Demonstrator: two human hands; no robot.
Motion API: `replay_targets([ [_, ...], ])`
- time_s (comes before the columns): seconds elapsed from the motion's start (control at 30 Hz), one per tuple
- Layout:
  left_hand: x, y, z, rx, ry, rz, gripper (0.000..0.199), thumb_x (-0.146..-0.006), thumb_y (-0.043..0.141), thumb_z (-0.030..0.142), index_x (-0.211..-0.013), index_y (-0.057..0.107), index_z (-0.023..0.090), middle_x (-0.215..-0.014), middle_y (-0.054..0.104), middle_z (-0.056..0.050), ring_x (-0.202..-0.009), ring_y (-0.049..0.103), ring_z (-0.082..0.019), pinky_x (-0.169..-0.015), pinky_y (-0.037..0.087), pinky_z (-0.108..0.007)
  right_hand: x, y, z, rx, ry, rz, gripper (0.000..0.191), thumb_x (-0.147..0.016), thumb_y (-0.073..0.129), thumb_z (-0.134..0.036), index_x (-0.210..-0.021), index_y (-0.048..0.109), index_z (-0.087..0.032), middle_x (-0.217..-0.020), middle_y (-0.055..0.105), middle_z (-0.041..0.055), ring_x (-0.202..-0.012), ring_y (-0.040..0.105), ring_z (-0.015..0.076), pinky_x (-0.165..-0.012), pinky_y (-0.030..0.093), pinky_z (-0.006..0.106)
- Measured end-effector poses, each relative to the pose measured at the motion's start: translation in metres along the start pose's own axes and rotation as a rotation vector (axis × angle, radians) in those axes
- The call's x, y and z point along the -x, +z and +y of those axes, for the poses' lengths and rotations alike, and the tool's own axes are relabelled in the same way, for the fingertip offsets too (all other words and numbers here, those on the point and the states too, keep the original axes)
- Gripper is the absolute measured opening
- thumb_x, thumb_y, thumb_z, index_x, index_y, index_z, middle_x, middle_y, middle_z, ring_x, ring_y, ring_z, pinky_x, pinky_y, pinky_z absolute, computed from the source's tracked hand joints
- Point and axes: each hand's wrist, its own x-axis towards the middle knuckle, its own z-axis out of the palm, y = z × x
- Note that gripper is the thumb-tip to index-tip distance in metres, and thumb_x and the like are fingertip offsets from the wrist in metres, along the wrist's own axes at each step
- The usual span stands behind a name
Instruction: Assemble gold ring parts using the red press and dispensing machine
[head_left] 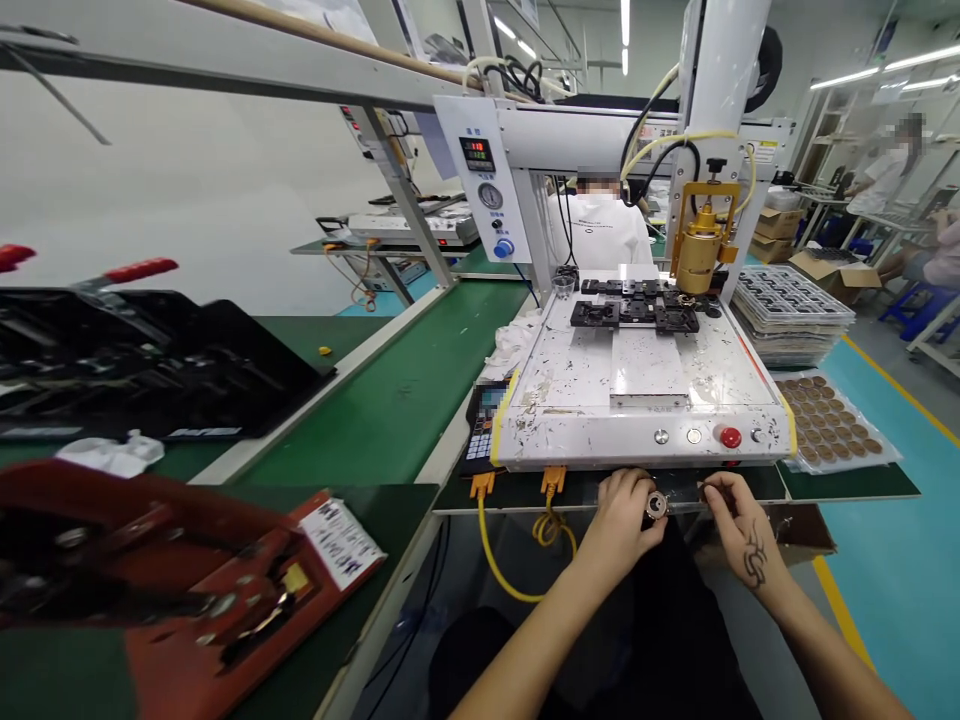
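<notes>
My left hand (626,508) is closed on a small round metallic part (656,505), shaped like a ring with a dark and light centre, held at the bench's front edge. To its right my right hand (735,520) is closed in a pinch. A small dark brown bit shows at its fingertips, too little to name. The two hands are apart. Behind them stands a white bench-top machine (562,400) with buttons along its front. Black fixture blocks (634,312) sit on its bed under a brass-coloured cylindrical head (697,262).
Brown discs (836,425) lie in rows on a clear sheet to the right, before stacked white trays (795,310). A keypad controller (484,430) and yellow cables (491,550) are left of my hands. A red press (247,610) stands lower left. A person (600,230) sits behind the machine.
</notes>
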Motion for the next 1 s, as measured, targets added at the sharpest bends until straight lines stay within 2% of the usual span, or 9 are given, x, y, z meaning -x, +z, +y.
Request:
replay_targets([
  [0.07,0.006,-0.004,0.005,0.106,-0.023,0.046,0.029,-0.08,0.078,0.012,-0.105,0.067,0.02,-0.125,0.068,-0.013,-0.122,0.061,-0.036,-0.106,0.048,-0.054,-0.001,-0.005,-0.011,-0.181,0.156,-0.093,0.036,-0.109,0.054,-0.054,-0.117,0.066,-0.021,-0.089,0.069,0.0048,-0.069,0.062,0.0185,-0.06,0.052,0.03],
  [0.13,0.017,-0.01,0.01,0.35,-0.107,0.039,0.028,-0.082,0.077,0.014,-0.107,0.067,0.021,-0.116,0.07,-0.01,-0.112,0.066,-0.03,-0.1,0.053,-0.048,-0.003,-0.007,-0.025,-0.315,0.25,-0.156,0.045,-0.103,0.061,-0.061,-0.118,0.07,-0.02,-0.085,0.067,0.0033,-0.066,0.058,0.0167,-0.058,0.049,0.028],
  [0.23,0.037,-0.022,0.018,0.905,-0.347,-0.021,0.033,-0.084,0.081,0.022,-0.113,0.063,0.021,-0.099,0.073,-0.004,-0.09,0.073,-0.022,-0.086,0.06,-0.038,-0.005,-0.006,-0.048,-0.459,0.31,-0.207,0.05,-0.093,0.074,-0.064,-0.117,0.074,-0.02,-0.082,0.068,0.0027,-0.061,0.055,0.0145,-0.054,0.047,0.027],
  [0.3,0.048,-0.032,0.023,1.2,-0.506,-0.003,0.044,-0.079,0.09,0.024,-0.113,0.062,0.019,-0.099,0.075,-0.004,-0.09,0.077,-0.022,-0.086,0.062,-0.036,-0.007,-0.002,-0.061,-0.56,0.35,-0.221,0.051,-0.086,0.082,-0.063,-0.111,0.074,-0.019,-0.083,0.069,0.003,-0.057,0.056,0.0134,-0.051,0.048,0.027],
  [0.37,0.058,-0.042,0.028,1.348,-0.613,0.059,0.052,-0.072,0.097,0.022,-0.112,0.064,0.018,-0.104,0.079,-0.007,-0.097,0.08,-0.025,-0.092,0.062,-0.037,-0.008,0.004,-0.07,-0.641,0.392,-0.255,0.049,-0.081,0.087,-0.062,-0.1,0.072,-0.019,-0.076,0.069,0.0018,-0.053,0.055,0.0127,-0.049,0.049,0.027],
  [0.5,0.071,-0.061,0.036,1.454,-0.723,0.139,0.057,-0.074,0.099,0.026,-0.12,0.069,0.015,-0.118,0.081,-0.016,-0.111,0.079,-0.032,-0.104,0.06,-0.044,-0.008,0.015,-0.08,-0.684,0.407,-0.352,0.047,-0.082,0.087,-0.062,-0.09,0.068,-0.019,-0.06,0.065,-0.0017,-0.049,0.058,0.0143,-0.051,0.053,0.029],
  [0.67,0.086,-0.076,0.041,1.505,-0.73,0.19,0.053,-0.085,0.091,0.04,-0.125,0.072,0.012,-0.126,0.08,-0.021,-0.115,0.079,-0.035,-0.111,0.057,-0.052,-0.003,0.019,-0.084,-0.691,0.401,-0.429,0.044,-0.089,0.082,-0.061,-0.093,0.069,-0.019,-0.063,0.069,-0.0004,-0.054,0.066,0.0169,-0.06,0.056,0.031],
  [0.87,0.1,-0.078,0.047,1.493,-0.663,0.194,0.048,-0.09,0.087,0.041,-0.128,0.074,0.014,-0.124,0.08,-0.018,-0.121,0.076,-0.038,-0.115,0.054,-0.058,0.008,0.014,-0.085,-0.798,0.557,-0.601,0.042,-0.092,0.081,-0.057,-0.087,0.061,-0.021,-0.066,0.067,-0.0011,-0.056,0.066,0.0162,-0.064,0.057,0.031],
  [1.0,0.105,-0.076,0.048,1.484,-0.621,0.182,0.049,-0.092,0.084,0.042,-0.133,0.074,0.017,-0.125,0.081,-0.016,-0.126,0.073,-0.037,-0.116,0.054,-0.058,0.012,0.013,-0.089,-0.754,0.522,-0.667,0.042,-0.096,0.076,-0.059,-0.087,0.06,-0.021,-0.068,0.064,-0.0012,-0.054,0.056,0.0137,-0.057,0.048,0.029],
])
